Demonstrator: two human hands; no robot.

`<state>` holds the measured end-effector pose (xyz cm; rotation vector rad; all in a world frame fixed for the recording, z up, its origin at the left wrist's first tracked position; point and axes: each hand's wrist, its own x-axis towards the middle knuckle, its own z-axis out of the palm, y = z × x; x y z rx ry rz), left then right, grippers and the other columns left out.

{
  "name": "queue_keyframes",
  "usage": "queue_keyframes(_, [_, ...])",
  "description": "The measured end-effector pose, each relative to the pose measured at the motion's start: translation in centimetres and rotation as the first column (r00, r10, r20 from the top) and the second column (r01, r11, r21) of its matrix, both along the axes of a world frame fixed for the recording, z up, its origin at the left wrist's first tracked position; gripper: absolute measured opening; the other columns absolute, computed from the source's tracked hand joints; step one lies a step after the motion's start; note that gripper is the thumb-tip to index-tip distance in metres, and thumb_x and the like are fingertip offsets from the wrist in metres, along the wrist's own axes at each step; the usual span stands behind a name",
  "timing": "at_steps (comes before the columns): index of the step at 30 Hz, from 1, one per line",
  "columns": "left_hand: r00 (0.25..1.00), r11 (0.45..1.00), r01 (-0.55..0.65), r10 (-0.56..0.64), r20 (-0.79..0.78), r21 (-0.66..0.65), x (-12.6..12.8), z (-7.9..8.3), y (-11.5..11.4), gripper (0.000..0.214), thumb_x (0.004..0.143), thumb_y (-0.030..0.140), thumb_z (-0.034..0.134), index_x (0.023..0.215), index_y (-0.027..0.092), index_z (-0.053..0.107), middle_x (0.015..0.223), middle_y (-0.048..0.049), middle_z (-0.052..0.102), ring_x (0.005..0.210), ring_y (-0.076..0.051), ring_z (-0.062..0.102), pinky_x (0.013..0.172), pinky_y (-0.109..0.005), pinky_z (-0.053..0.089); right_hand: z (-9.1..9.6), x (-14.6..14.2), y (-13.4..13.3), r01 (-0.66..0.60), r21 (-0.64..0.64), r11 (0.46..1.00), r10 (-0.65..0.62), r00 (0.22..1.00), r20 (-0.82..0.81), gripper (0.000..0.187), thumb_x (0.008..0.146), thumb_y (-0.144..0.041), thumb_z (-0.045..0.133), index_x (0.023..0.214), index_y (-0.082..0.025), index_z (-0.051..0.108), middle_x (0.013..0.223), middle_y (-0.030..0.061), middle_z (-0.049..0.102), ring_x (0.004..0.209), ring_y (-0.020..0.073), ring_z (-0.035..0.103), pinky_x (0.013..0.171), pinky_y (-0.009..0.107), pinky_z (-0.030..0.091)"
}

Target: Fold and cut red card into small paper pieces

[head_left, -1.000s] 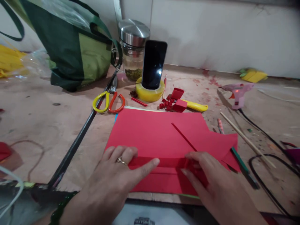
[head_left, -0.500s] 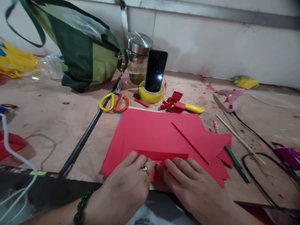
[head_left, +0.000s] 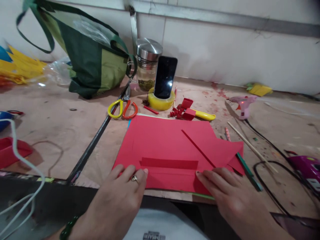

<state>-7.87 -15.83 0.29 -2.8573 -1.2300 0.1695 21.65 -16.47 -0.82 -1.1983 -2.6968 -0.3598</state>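
A stack of red paper sheets (head_left: 172, 143) lies at the table's near edge, with a folded red strip (head_left: 169, 163) on top near its front. My left hand (head_left: 125, 188), wearing a ring, rests flat at the left end of the strip, fingers stretched out. My right hand (head_left: 222, 190) lies flat at the right end of the strip, fingers spread on the paper. A thin red sliver (head_left: 198, 148) lies diagonally across the sheets. Neither hand holds anything.
Behind the paper are scissors (head_left: 122, 108), a tape roll (head_left: 161, 101) propping a phone (head_left: 165, 76), a glass jar (head_left: 147, 63), a yellow cutter (head_left: 205, 115) and red folded pieces (head_left: 183, 110). A green bag (head_left: 92, 56) stands at back left. A glue gun (head_left: 242, 105), stick (head_left: 251, 146) and cables (head_left: 272, 160) lie right.
My hands were together pressing the middle of the folded strip; they have slid apart to its two ends. The view has tilted slightly upward.
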Motion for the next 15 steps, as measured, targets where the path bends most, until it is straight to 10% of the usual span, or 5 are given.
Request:
queue_keyframes(8, [0.994, 0.998, -0.064, 0.067, 0.086, -0.026, -0.3, 0.5, 0.2, 0.042, 0.082, 0.003, 0.041, 0.119, 0.011, 0.059, 0.108, -0.0134, 0.064, 0.093, -0.027, 0.058, 0.087, -0.047, 0.043, 3.2, -3.2, 2.0, 0.084, -0.13, 0.988, -0.105, 0.981, -0.163, 0.028, 0.088, -0.015, 0.041, 0.101, -0.018, 0.065, 0.104, 0.0102, 0.066, 0.094, 0.0223, 0.06, 0.075, 0.036, 0.052])
queue_keyframes(15, [0.893, 0.971, -0.234, 0.237, 0.383, -0.053, -0.1, 0.4, -0.2, 0.037, 0.086, 0.012, 0.044, 0.12, 0.018, 0.057, 0.103, -0.011, 0.062, 0.092, -0.024, 0.057, 0.082, -0.041, 0.047, 1.4, -4.3, 4.0, 0.128, -0.26, 0.957, -0.183, 0.962, -0.202, 0.026, 0.086, -0.021, 0.05, 0.11, -0.021, 0.062, 0.082, 0.0043, 0.072, 0.068, 0.0185, 0.069, 0.057, 0.028, 0.054])
